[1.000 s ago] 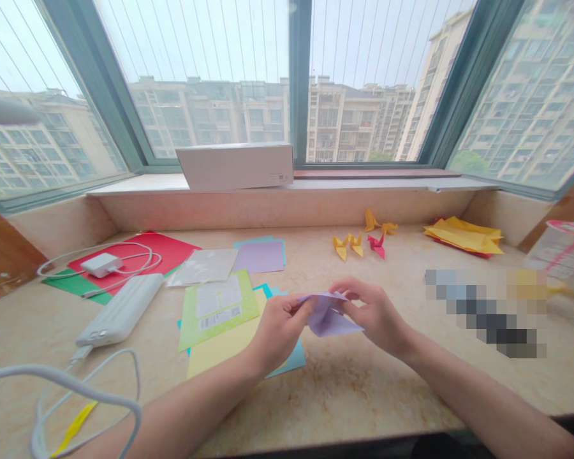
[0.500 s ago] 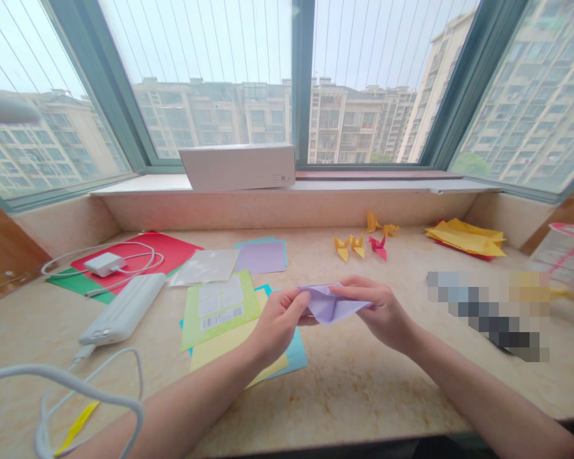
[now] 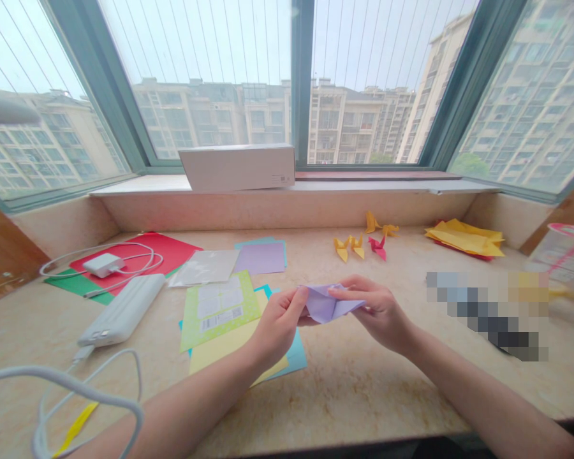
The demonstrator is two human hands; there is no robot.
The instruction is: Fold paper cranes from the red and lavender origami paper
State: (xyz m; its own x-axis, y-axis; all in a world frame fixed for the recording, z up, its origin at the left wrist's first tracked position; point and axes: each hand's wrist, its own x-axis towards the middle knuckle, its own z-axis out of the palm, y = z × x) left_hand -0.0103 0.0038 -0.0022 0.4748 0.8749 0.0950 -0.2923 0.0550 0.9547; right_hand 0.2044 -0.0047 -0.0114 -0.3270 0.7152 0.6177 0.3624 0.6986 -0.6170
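Your left hand (image 3: 278, 319) pinches the left end of a small folded piece of light-purple paper (image 3: 321, 305), with the thumb on top and the fingers partly hidden beneath. Your right hand (image 3: 387, 315) grips the right part of the same piece, with fingers lying across its upper face; the thumb's exact position cannot be told. The folded piece is held in the air between both hands, above the near half of the beige stone-patterned table (image 3: 363, 398), with an open crease facing you. To the left of it, partly covered by your left forearm, lie a pale-yellow paper sheet (image 3: 229, 350) and a lime-green printed packet (image 3: 220, 312), which overlaps the sheet. Behind the packet are a clear plastic sleeve (image 3: 205, 266) and a flat square of purple paper (image 3: 262, 256). Beyond your right hand stand four yellow folded-paper birds (image 3: 356, 247) and one red folded-paper bird (image 3: 377, 248). Farther right lies a loose pile of yellow paper (image 3: 466, 238). At far left, a white rectangular power bank (image 3: 122, 310) rests near a white charger (image 3: 104, 264), which sits on red paper (image 3: 172, 248).
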